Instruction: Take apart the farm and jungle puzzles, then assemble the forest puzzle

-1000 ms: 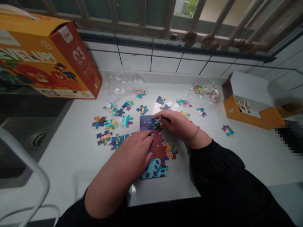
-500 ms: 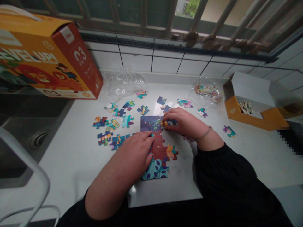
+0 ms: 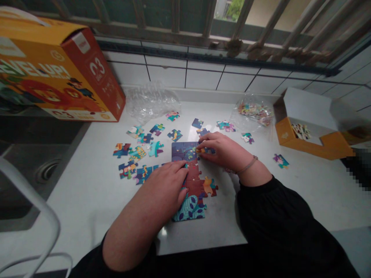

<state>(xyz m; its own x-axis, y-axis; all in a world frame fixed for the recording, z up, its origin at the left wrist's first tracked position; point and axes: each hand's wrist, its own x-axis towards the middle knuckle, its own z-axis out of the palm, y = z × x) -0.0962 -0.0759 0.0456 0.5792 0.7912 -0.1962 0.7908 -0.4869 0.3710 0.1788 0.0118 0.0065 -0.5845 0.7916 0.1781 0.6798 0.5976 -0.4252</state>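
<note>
White counter — puzzle lies lengthwise toward tiled wall.

Soft daylight from window, glare on countertop, stretched edges

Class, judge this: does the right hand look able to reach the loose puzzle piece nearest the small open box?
Probably yes: nothing covers the loose piece or visibly blocks the right hand, though it seems to grip a dark blue piece.
</note>
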